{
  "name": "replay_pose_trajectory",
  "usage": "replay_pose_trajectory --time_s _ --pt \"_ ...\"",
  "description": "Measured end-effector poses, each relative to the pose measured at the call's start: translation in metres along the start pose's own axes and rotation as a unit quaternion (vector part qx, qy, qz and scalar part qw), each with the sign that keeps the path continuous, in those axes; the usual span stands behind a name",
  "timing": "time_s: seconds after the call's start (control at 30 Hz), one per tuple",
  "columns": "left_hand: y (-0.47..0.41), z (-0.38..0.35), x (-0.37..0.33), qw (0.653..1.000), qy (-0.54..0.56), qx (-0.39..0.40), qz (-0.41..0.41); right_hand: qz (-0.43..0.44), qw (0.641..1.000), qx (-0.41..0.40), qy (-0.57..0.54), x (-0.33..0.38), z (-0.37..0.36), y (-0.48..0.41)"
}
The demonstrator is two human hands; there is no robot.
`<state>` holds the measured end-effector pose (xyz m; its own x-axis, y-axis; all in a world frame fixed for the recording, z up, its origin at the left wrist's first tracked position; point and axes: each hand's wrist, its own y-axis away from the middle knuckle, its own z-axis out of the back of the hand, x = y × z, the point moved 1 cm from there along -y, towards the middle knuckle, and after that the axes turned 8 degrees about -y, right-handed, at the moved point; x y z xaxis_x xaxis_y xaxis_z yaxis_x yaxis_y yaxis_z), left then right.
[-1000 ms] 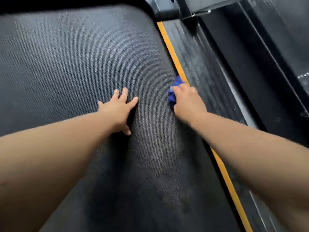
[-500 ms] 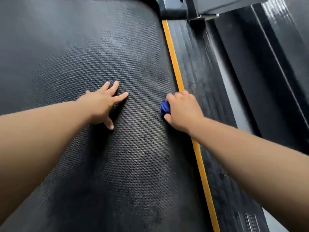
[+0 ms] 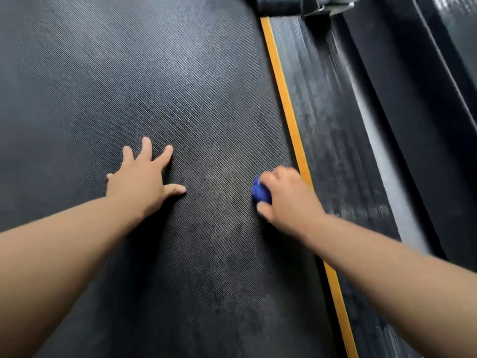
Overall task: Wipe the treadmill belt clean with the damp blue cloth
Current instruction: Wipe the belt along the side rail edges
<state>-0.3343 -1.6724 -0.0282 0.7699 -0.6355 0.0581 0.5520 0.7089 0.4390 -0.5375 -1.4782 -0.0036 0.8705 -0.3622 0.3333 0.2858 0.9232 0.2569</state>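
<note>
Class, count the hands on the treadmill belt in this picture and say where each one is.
2. The left hand lies spread flat near the middle of the belt; the right hand grips the blue cloth beside the yellow stripe. None seems hidden.

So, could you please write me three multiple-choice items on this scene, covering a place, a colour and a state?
1. Where is the blue cloth?
A. on the side rail
B. in the right hand, on the belt
C. on the floor

2. What colour is the stripe along the belt?
A. red
B. white
C. orange-yellow

3. How is the left hand?
A. flat on the belt, fingers spread
B. clenched
C. holding a bottle

1 B: the right hand grips the cloth beside the stripe.
2 C: it shows orange-yellow.
3 A: fingers lie spread on the belt.
</note>
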Motion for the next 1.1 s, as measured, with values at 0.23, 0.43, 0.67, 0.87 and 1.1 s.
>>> replay_pose_trajectory --time_s 0.23,0.43,0.67,0.87,1.1 --pt "0.001 0.003 -0.001 1.0 -0.014 0.01 -0.016 0.011 0.997 -0.052 -0.06 -0.012 0.033 -0.057" --pt "-0.001 0.007 -0.002 0.999 0.015 0.026 -0.015 -0.046 0.994 -0.087 -0.056 0.033 -0.007 -0.048" --pt "0.004 0.011 0.007 0.999 -0.015 0.015 -0.028 0.097 0.993 -0.068 0.006 0.013 -0.012 -0.043" --pt "0.007 0.02 0.045 0.995 -0.054 -0.063 -0.047 0.028 0.997 -0.073 -0.03 0.074 -0.037 -0.034" --pt "0.008 0.0 0.065 0.99 -0.087 -0.002 -0.108 0.078 0.989 -0.114 -0.046 0.038 -0.015 -0.055"
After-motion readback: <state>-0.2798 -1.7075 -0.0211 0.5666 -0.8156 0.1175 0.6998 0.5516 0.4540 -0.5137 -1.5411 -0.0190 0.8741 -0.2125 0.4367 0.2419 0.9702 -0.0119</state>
